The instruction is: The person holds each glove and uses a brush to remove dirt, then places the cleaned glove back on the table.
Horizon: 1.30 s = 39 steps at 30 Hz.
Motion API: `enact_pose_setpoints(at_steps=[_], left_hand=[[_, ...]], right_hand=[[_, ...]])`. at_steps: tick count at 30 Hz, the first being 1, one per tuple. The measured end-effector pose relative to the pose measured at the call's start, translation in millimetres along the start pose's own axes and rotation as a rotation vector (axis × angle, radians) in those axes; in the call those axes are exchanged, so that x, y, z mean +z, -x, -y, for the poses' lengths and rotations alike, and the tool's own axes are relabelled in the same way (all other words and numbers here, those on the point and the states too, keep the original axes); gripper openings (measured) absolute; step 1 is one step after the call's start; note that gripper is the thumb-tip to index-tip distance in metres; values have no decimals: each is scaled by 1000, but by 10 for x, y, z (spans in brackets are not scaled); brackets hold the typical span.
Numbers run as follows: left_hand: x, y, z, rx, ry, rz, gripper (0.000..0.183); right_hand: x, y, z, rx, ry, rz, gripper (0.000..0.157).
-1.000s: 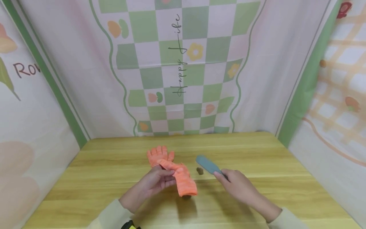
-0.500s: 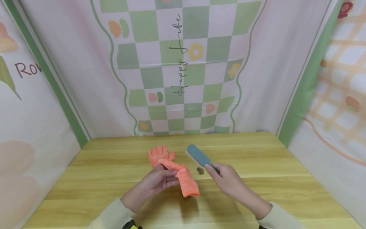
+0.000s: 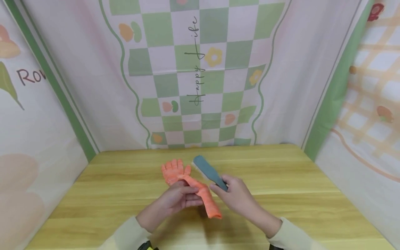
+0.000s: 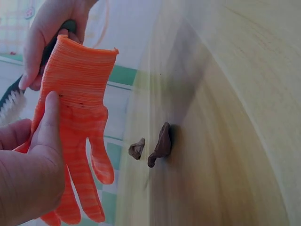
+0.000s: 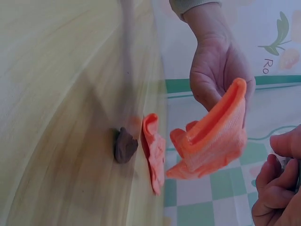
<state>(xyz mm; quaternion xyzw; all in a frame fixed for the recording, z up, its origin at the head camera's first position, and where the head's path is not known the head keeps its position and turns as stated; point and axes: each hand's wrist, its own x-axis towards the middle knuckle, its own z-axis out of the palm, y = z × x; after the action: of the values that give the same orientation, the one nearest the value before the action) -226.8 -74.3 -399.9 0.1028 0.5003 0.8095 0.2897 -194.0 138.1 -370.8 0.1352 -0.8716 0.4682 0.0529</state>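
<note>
My left hand [image 3: 181, 199] pinches an orange knit glove [image 3: 204, 194] above the table, thumb on top. In the left wrist view its cuff points up, its fingers hang down, and a few dark specks mark it below the cuff. A brush [image 3: 207, 171] with a blue-grey back and white bristles is gripped by my right hand [image 3: 235, 192], its head just beyond the held glove. Flat on the table behind my left hand lies a second orange glove [image 3: 173, 171]. Two brown lumps [image 4: 162, 145] sit on the tabletop, hidden in the head view.
The wooden table [image 3: 281, 180] carries it all. A green-and-white checked curtain [image 3: 200, 86] hangs along its back edge, with printed side curtains at left [image 3: 40, 139] and right [image 3: 359, 114].
My right hand has brought the brush leftward, nearer the held glove. My left hand has shifted slightly right and turned the glove, its cuff swinging right. The brown lump beside the brush is now covered.
</note>
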Motion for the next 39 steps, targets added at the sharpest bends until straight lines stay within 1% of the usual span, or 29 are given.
enact_pose_setpoints(at_steps=[3,6,10,14,20,24,29,33,37,39], left_hand=[[15,-2,7,-2,-1,-8,22],[24,-4,16,-3,-6,-14,27],[35,-5,23,-5,-15,-23,32],[42,-7,35,-3,-22,-20,28],[45,10,46,7,-40,29,37],[52,18,46,5,-38,53,40],[62,21,55,0,-33,56,43],[61,23,68,-1,-21,82,46],[46,25,72,-18,-11,125,48],[37,27,71,-35,-7,149,49]], right_hand=[[50,-12,-6,-36,26,8,24],[89,-19,-18,-54,41,16,24],[124,-27,-40,-35,37,33,27],[148,-31,-60,-25,36,47,32],[164,-30,-80,-4,23,78,43],[169,-34,-95,12,25,87,47],[172,-35,-94,21,53,71,43],[176,-38,-96,36,85,58,36],[175,-44,-110,60,96,58,39],[175,-49,-116,68,84,68,42]])
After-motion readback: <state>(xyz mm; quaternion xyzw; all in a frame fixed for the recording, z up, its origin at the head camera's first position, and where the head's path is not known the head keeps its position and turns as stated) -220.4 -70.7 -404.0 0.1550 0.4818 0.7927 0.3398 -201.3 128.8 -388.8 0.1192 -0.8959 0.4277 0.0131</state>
